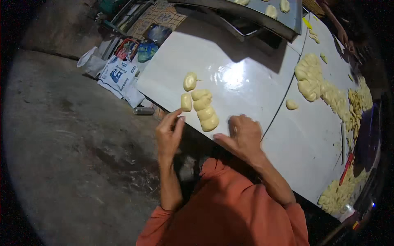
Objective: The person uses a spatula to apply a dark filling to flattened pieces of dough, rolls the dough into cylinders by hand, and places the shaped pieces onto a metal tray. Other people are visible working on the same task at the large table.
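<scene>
L hand: thumb & fingers apart; roll at its 1 o'clock, near table edge, so a careless nudge could drop it. R hand blurred, can't tell its grip. Dough row, R hand's 10 o'clock: pcs touch, might stick.

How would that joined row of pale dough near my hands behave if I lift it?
The dough row would probably sag, since it looks soft and bulging. It may bend or part along the creases across it. Its sheen suggests it might feel slightly slippery.
</scene>
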`<move>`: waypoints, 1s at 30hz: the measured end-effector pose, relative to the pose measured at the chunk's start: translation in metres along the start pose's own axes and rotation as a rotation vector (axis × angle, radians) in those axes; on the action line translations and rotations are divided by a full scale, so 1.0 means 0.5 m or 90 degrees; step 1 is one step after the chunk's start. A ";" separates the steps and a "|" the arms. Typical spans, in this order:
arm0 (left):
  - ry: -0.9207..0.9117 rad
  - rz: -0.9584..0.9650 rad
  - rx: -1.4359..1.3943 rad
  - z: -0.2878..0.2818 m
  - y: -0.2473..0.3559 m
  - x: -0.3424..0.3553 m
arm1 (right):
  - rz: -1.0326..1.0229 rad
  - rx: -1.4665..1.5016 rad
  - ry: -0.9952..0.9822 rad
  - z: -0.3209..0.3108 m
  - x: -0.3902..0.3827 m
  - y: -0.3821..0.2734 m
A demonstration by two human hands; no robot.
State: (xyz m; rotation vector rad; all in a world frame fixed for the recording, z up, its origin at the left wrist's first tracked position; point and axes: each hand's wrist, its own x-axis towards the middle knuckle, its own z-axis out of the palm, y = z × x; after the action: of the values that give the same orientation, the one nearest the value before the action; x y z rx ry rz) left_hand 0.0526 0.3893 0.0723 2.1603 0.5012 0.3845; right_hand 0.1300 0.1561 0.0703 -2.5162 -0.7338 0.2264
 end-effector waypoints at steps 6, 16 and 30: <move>-0.136 0.289 0.111 0.062 0.014 0.045 | -0.083 0.080 0.107 0.093 0.074 -0.024; -0.341 0.394 0.165 0.116 0.034 0.092 | 0.289 0.825 -0.071 0.008 0.062 0.032; -0.372 0.400 0.243 0.141 0.024 0.106 | 0.450 0.885 0.032 -0.143 -0.149 0.173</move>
State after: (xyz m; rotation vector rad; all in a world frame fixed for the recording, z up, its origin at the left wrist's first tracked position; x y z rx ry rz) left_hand 0.1325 0.3600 0.0459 2.6231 -0.4838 -0.0348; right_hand 0.1277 0.0224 0.0888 -1.2894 0.3527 0.6311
